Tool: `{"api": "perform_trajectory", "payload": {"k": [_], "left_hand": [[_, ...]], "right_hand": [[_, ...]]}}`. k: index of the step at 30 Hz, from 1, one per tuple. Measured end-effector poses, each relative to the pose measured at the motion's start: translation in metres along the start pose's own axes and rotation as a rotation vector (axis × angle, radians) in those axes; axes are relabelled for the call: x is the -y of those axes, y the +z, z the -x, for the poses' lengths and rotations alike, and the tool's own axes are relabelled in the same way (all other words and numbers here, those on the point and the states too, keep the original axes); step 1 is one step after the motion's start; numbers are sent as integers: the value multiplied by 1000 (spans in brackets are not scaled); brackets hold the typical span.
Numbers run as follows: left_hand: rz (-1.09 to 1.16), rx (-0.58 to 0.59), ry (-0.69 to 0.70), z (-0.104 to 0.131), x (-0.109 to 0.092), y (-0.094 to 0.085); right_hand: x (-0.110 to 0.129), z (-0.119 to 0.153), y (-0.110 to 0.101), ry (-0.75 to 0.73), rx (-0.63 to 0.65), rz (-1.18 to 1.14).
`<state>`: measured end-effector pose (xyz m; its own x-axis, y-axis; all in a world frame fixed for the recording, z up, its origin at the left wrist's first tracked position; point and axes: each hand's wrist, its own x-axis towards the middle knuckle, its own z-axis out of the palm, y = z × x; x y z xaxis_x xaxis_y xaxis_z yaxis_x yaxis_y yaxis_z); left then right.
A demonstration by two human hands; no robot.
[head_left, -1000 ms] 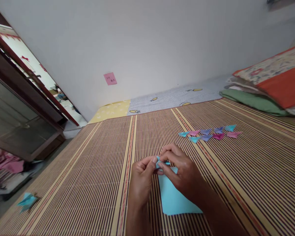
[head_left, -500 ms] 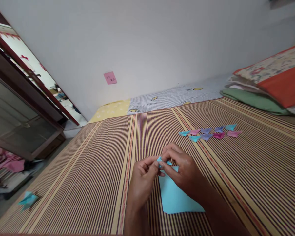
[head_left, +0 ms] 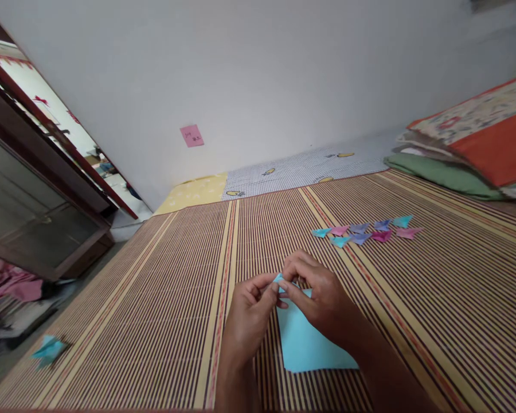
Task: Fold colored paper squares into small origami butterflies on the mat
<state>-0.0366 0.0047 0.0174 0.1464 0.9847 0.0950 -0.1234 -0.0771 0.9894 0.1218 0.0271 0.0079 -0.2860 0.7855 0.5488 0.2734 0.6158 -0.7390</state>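
Between the fingertips of both hands is a small folded piece of light-blue paper [head_left: 279,279], mostly covered by the fingers. My left hand [head_left: 251,310] pinches it from the left with thumb and forefinger. From the other side, my right hand [head_left: 318,292] grips its right part, fingers curled over it. Beneath the hands, flat on the striped mat [head_left: 189,298], lies light-blue square paper [head_left: 313,344], partly hidden by my right hand and forearm. Two rows of small folded paper shapes [head_left: 361,233] in blue, pink and purple lie beyond my right hand.
A crumpled or folded blue paper piece [head_left: 49,350] sits near the mat's left edge. Folded bedding [head_left: 477,149] is stacked at the far right. A pink note [head_left: 191,136] is on the wall, and a door [head_left: 30,201] stands at the left.
Both hands stay in nearly the same place. Less of the folded paper shows to the right of my fingertips now, as my right fingers cover more of it.
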Motion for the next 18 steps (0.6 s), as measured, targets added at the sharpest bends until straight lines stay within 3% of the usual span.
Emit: {"api": "perform_trajectory", "payload": {"k": [18], "left_hand": [[-56, 49, 3, 0, 3, -3]], "right_hand": [[-3, 0, 0, 50, 3, -36]]}}
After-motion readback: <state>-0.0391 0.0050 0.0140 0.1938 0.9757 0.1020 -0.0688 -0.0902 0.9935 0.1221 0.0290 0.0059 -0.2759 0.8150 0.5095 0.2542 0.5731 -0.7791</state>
